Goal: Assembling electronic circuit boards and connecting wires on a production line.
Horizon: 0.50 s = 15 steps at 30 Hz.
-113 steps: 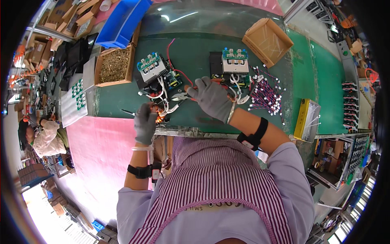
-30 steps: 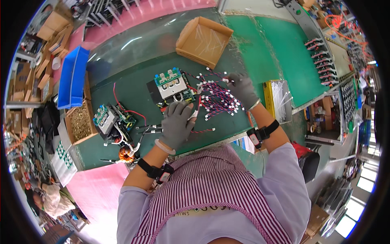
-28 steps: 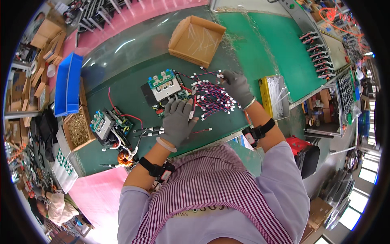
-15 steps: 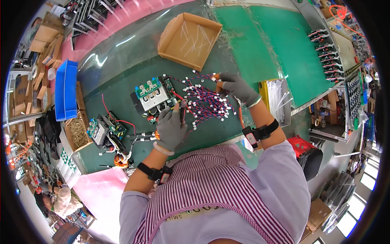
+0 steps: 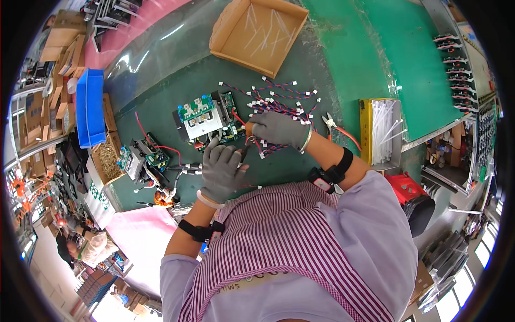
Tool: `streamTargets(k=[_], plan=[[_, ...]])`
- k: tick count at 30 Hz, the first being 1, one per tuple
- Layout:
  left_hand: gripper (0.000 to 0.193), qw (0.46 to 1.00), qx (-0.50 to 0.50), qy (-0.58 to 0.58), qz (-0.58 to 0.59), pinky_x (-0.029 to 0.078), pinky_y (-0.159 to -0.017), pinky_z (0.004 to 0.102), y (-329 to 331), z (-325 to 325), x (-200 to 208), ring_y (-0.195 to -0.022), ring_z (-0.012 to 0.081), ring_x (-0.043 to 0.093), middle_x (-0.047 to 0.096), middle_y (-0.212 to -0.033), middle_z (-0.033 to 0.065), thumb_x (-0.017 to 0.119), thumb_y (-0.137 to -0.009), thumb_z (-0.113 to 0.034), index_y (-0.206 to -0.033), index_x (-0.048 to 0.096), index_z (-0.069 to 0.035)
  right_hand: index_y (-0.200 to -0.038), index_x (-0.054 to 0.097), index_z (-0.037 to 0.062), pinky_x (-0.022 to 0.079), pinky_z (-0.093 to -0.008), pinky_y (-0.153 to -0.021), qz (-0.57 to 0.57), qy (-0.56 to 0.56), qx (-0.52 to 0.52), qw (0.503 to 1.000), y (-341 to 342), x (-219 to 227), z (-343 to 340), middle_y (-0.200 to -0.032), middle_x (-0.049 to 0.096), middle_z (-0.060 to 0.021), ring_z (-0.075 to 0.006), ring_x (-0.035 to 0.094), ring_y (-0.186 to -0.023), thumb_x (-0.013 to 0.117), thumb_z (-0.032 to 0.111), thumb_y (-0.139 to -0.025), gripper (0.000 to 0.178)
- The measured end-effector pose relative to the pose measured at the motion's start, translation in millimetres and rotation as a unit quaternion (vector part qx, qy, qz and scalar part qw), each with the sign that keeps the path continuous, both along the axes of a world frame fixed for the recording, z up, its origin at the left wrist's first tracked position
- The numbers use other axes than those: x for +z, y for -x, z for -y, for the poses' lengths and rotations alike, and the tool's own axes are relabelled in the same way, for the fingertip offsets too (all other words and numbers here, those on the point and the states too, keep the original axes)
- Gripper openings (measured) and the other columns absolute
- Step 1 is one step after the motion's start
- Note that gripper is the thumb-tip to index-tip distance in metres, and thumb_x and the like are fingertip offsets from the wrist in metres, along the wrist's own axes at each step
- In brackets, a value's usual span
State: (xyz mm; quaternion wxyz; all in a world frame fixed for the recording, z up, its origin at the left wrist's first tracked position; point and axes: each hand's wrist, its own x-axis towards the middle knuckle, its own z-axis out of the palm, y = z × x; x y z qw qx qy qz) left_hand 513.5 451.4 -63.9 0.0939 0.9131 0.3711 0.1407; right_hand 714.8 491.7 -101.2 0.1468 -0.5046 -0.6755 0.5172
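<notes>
My left hand [image 5: 221, 168], in a grey glove with bare fingertips, is closed around a thin dark piece [image 5: 244, 154] that I cannot make out. Close by, my right hand [image 5: 281, 130], gloved alike, pinches a thin cable at its fingertips; the fingers hide most of it. Beneath and beyond the right hand spreads a pile of red-and-blue twisted cables [image 5: 279, 105] with white connectors. A circuit board assembly [image 5: 199, 119] with a metal heatsink sits just beyond my left hand. Red-handled cutters [image 5: 343, 133] lie to the right of my right hand.
A second circuit assembly [image 5: 142, 163] with a copper coil lies at the left. Cable ties fill a yellow-sided box [image 5: 366, 134] at the right. A cardboard tray [image 5: 241, 56] with clear strips stands at the back, a blue bin [image 5: 90, 110] at the far left.
My right hand has moved left from the right edge of the cable pile to beside my left hand, uncovering the cutters. The view has shifted slightly.
</notes>
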Motion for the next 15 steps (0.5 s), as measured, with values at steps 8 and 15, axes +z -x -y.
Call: streamTargets(k=[8,15], plan=[[0.017,0.980,0.175,0.095,-0.017,0.041,-0.079,0.0407,-5,-15,-5,-0.083,0.0301,0.055,0.059,-0.082,0.0120,0.056,-0.073,-0.016,-0.086,0.058,-0.005,-0.097,0.060,0.0077,0.047,-0.0388,-0.073,0.084,-0.117,0.035,0.989,14,-9,-4,-0.089,0.059,-0.0115,-0.0279,0.058,-0.082,0.048,0.024,-0.077,0.028],[0.014,0.981,0.176,0.047,-0.062,0.040,-0.079,0.0394,-12,-21,-12,-0.075,0.0284,0.055,0.059,-0.077,0.0104,0.058,-0.071,-0.018,-0.081,0.057,-0.007,-0.098,0.060,0.0102,0.046,-0.0382,-0.075,0.097,-0.087,0.009,0.991,20,-6,0,-0.092,0.059,-0.0101,-0.0271,0.058,-0.085,0.051,0.023,-0.076,0.027]])
